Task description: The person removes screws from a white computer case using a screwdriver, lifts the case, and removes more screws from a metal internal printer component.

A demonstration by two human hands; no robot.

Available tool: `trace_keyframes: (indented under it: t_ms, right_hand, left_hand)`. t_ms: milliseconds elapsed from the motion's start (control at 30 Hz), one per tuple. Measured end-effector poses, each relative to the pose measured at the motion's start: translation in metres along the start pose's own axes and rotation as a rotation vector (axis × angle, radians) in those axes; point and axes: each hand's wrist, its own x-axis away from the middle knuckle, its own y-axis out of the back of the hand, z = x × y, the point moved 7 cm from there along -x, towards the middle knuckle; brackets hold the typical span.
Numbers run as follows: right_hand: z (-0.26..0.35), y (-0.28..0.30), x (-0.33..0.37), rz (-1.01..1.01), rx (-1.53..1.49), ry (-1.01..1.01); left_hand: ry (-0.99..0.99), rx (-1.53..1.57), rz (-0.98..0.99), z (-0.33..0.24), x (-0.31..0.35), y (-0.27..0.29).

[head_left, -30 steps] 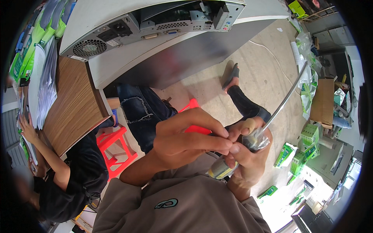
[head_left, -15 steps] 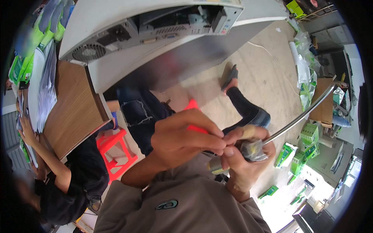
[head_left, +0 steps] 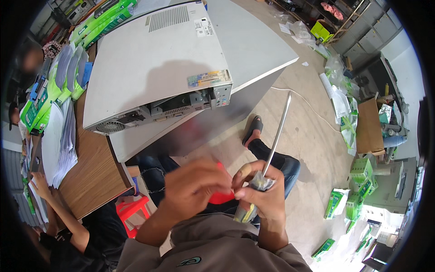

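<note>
A long-shafted screwdriver [head_left: 277,138] points up and away from my right hand [head_left: 263,192], whose fingers are closed round it. Its handle, partly hidden by the palm, looks yellow and grey, with clear plastic bunched where the shaft begins. One finger of that hand wears a tan bandage. Just left of it is my left hand [head_left: 195,186], smeared by motion, its fingers curled and the tips pinched close to my right thumb. Whatever sits in that pinch cannot be made out. Beyond both hands, a white computer case [head_left: 136,72] lies flat on the desk, its open rear edge facing me.
The grey-white desk [head_left: 258,59] adjoins a brown wooden one [head_left: 97,167] bearing stacked papers [head_left: 63,140]. At the left, another person's arm [head_left: 68,222] reaches to papers. Red stools [head_left: 131,213] stand below. Green packages [head_left: 335,204] and a cardboard box [head_left: 369,127] lie on the right.
The view has tilted up, showing the case's top. The screwdriver shaft has swung from pointing right to nearly upright. My left hand has drawn slightly away from the right one.
</note>
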Motion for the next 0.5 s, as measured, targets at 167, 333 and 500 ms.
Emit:
trace_keyframes:
  t_ms: [167,333,500]
  right_hand:
    - [-0.003,0.058,-0.026,-0.123,-0.051,0.048]
    - [-0.04,0.094,-0.047,-0.152,-0.097,-0.099]
    - [-0.089,0.142,-0.046,-0.184,-0.118,-0.255]
  left_hand:
    - [-0.149,-0.486,0.158,-0.013,-0.132,-0.009]
    - [-0.263,-0.832,0.533,0.071,-0.267,-0.023]
    - [0.053,-1.106,0.828,0.192,-0.324,-0.027]
